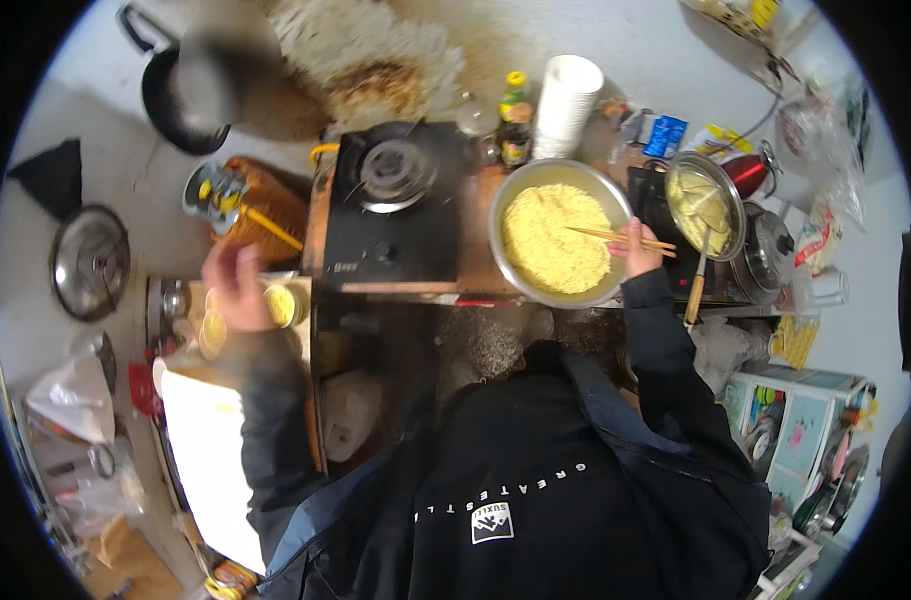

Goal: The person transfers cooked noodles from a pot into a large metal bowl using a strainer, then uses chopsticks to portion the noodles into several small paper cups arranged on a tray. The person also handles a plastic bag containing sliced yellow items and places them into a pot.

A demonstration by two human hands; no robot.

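Observation:
My right hand (638, 251) grips a pair of wooden chopsticks (586, 232), their tips over a heap of yellow, noodle-like food (553, 236). That heap fills much of a large metal basin (500, 259) on the counter, and the hand is at its right rim. Off to the left, my left hand (238, 289) is blurred by motion, thumb apart from the fingers, with no object visible in it. It is above a side surface, close to a cup of yellow food (280, 304); more yellow-filled cups (213, 334) are partly hidden beside it.
A black gas stove (395, 240) stands left of the basin. Behind it are sauce bottles (514, 127) and stacked white cups (568, 97). To the right sit a metal pan (699, 187) with a wooden-handled utensil (697, 292) and a lidded pot (767, 247). A gas cylinder (264, 214) stands left.

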